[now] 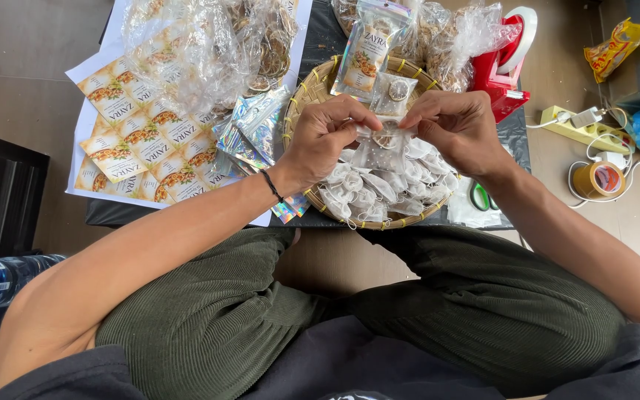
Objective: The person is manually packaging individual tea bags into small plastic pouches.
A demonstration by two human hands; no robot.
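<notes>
My left hand and my right hand meet over a round woven bamboo tray and pinch the top of a small white mesh tea bag that holds a dried round slice. Under the hands the tray is heaped with several more white tea bags. A printed stand-up pouch and a small clear packet with a dried slice lie at the tray's far side.
A sheet of printed labels and shiny foil pouches lie left. Clear bags of dried slices sit behind. A red tape dispenser, brown tape roll, power strip and green scissors are right. A water bottle lies far left.
</notes>
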